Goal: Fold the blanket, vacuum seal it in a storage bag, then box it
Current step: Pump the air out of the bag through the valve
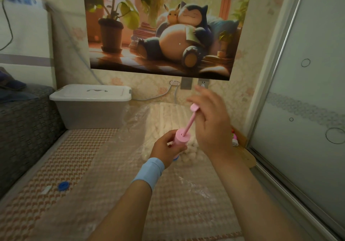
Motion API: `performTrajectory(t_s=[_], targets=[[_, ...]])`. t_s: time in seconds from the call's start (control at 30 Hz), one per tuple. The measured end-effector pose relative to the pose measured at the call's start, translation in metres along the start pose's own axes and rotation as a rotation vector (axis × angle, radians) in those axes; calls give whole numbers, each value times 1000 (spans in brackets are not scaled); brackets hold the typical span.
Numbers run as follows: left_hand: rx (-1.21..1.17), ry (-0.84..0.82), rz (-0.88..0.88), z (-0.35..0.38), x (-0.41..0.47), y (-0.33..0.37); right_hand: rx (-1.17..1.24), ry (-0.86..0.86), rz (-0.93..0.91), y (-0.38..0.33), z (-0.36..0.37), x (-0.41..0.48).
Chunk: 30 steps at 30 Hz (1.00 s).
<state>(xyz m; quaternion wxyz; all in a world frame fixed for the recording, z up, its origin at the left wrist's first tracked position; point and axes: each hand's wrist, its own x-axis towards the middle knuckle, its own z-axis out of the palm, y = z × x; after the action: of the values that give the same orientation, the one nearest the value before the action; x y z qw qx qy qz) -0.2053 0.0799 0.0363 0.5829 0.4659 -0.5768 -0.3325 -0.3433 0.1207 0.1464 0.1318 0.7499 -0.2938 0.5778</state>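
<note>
A white fluffy blanket point(168, 117) lies folded inside a clear plastic storage bag point(128, 147) on the patterned bed mat point(74, 166). My left hand point(165, 148), with a blue wristband, grips the barrel of a pink hand pump point(182, 138) standing on the bag over the blanket. The pump's rod is drawn out, and its pink handle point(195, 108) sits against the palm side of my right hand point(214, 125). That hand is blurred, with its fingers stretched upward rather than wrapped round the handle.
A lidded white plastic storage box point(91, 99) stands at the back left against the wall. A blue round cap point(63, 186) and a small white clip point(45, 190) lie on the mat at the left. A grey cushion point(22, 121) borders the left, a sliding glass door point(298, 110) the right.
</note>
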Motion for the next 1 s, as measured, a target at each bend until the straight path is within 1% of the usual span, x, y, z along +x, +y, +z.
performTrajectory(t_s=[0.07,0.1,0.13,0.17,0.2,0.3,0.33,0.37,0.4,0.43,0.57,0.6,0.63,0.67,0.7,0.73,0.83,0.87,0.9,0.93,0.97,1.0], targets=[[1,-8,-7,1,1,0,22,129,-25,-4,-4,10],[8,-9,-8,1,1,-1,24,136,-17,-3,-1,7],[16,-13,-5,2,1,-1,21,104,1,1,4,0],[24,-9,-9,3,0,-1,14,30,34,5,10,-11],[31,2,-13,3,-1,0,8,-84,84,10,18,-23],[87,40,-14,4,-4,1,-30,-483,216,22,34,-49],[84,36,-11,4,-4,1,-41,-557,229,24,34,-50],[69,27,-14,4,-4,1,-48,-580,225,24,32,-47],[56,21,-16,4,-4,1,-52,-555,202,22,28,-41],[53,22,-17,3,-3,0,-57,-479,160,18,23,-34],[77,15,-11,-1,4,-2,-7,22,-2,-2,-2,6],[81,7,-11,0,4,-3,20,98,-11,-4,-4,11],[88,3,-14,0,4,-4,35,130,-4,-5,-3,12],[93,-1,-15,1,4,-4,36,121,12,-2,2,8],[91,-5,-16,1,4,-5,27,71,32,1,8,-1],[81,-4,-17,2,2,-4,16,-22,61,5,16,-13],[39,13,-29,1,-2,-2,-12,-438,207,18,37,-44],[38,15,-28,0,-1,-2,-17,-530,233,20,39,-47],[37,16,-25,0,-2,-2,-18,-567,242,20,39,-46],[36,19,-18,0,-2,-1,-18,-552,235,18,37,-42],[37,23,-14,-1,-2,-1,-23,-484,203,14,32,-35],[40,23,-14,-2,-1,-2,-25,-369,152,8,26,-26]])
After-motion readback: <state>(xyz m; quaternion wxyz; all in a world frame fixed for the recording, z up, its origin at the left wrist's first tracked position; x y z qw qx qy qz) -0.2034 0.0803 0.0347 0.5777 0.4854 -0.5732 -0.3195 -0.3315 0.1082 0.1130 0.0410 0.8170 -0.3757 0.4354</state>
